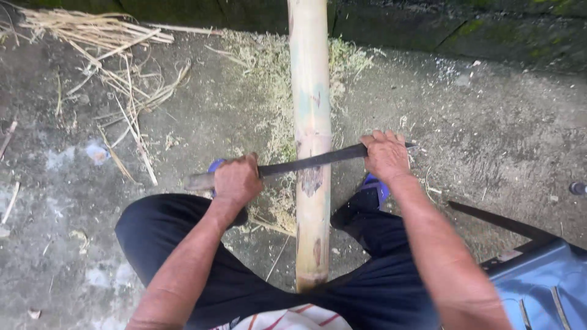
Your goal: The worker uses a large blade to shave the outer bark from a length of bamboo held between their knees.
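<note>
Pale bamboo pole (310,122) upright at frame centre, long dark blade (309,161) laid across it. Left hand (236,181) clenched on the handle, right hand (385,156) pressing the far end. Likely slip toward knees if pole rolls. Dry shavings (104,36) upper left.

We see dry straw (104,36) heaped far left on the concrete ground (489,134), a mossy wall (465,30) behind (green in patches), and a blue plastic chair (544,287) at right.
</note>
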